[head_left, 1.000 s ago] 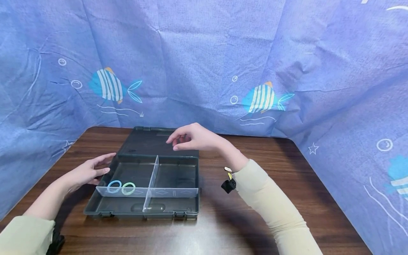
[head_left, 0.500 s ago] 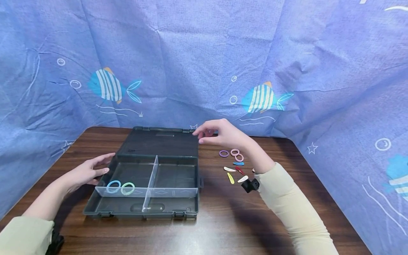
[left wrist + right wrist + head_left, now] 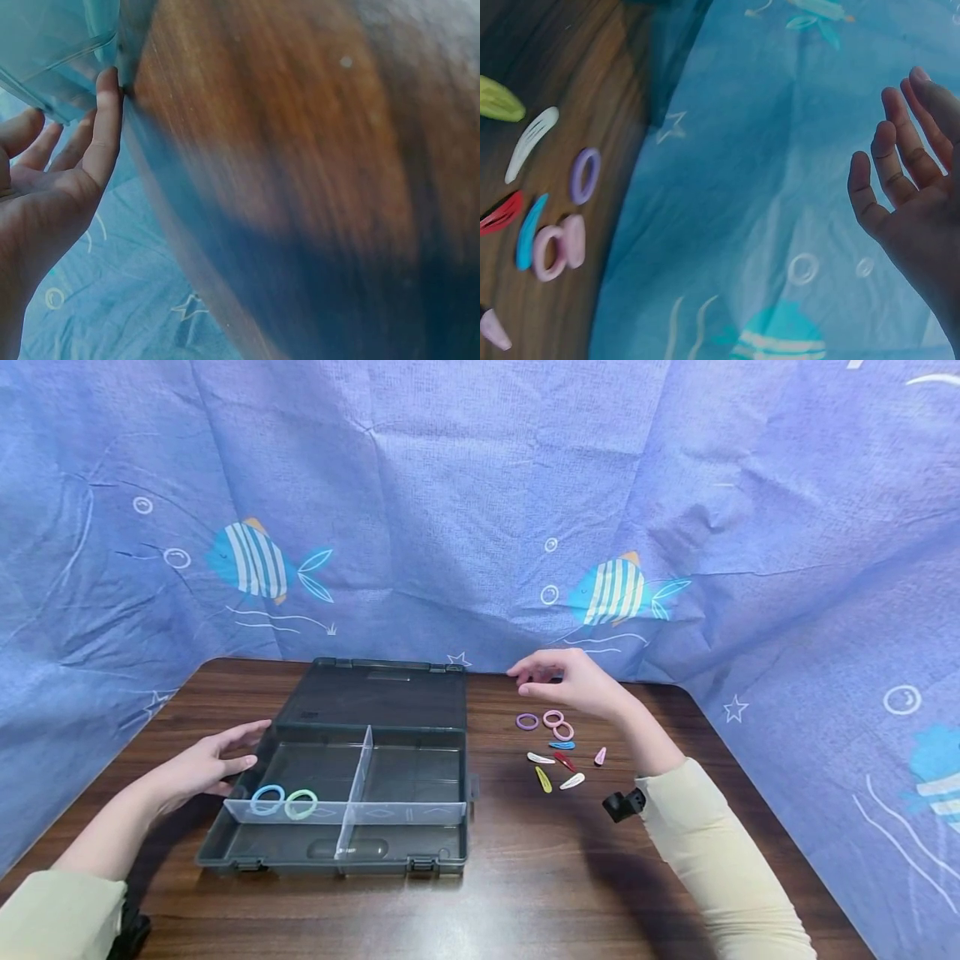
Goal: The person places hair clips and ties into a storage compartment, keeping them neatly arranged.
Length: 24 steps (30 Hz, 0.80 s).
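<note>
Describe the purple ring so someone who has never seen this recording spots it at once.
In the head view, find the open dark case on the wooden table. To its right lie small clips and, beyond them, just below the right hand, three rings. The purple ring is the leftmost, sitting apart from the two pink rings.

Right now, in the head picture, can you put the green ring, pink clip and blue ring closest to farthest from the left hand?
1. Blue ring: in the box, nearest the left hand.
2. Green ring: just right of the blue one.
3. Pink clip: on the table, right of the box.
</note>
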{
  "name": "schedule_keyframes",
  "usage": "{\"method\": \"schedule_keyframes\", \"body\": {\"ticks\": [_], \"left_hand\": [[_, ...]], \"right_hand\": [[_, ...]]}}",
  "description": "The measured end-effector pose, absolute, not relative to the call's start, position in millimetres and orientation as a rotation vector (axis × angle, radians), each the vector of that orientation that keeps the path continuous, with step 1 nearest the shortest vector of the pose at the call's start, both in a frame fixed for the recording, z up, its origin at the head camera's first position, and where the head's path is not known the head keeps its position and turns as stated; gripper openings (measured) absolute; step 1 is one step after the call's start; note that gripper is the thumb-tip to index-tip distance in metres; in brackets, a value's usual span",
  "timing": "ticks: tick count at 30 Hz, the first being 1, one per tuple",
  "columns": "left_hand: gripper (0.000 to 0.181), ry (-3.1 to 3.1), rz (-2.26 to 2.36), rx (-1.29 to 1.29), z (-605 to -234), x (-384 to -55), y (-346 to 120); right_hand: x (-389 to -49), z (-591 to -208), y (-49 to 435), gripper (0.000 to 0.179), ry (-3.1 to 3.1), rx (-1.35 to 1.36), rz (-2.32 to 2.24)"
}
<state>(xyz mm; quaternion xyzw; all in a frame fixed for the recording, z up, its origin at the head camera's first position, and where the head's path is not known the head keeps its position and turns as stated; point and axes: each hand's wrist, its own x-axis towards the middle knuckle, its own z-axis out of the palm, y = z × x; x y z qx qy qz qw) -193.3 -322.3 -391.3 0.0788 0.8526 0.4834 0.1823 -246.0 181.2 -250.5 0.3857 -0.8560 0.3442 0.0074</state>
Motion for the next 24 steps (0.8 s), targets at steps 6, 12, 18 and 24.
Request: {"method": "schedule_keyframes", "body": {"ticks": [6,12,18,24], "left_hand": [[0.068,2.404,1.371,0.232,-390,-191,-323],[0.068,2.394,1.378,0.230,-389,-192,-323],[0.068,2.390,1.385,0.236,-389,-193,-323],[0.068,2.394,1.386,0.234,-391,-192,-324]], "right_hand": [[-265,-279,204,0.024,-2.683,1.076,1.126],[-291,-316,231,0.023,-2.698,0.921,1.119],[-301,-337,248,0.022,-2.732,0.835,1.152],[-310,-356,257,0.023,-2.768,0.773,1.140]]}}
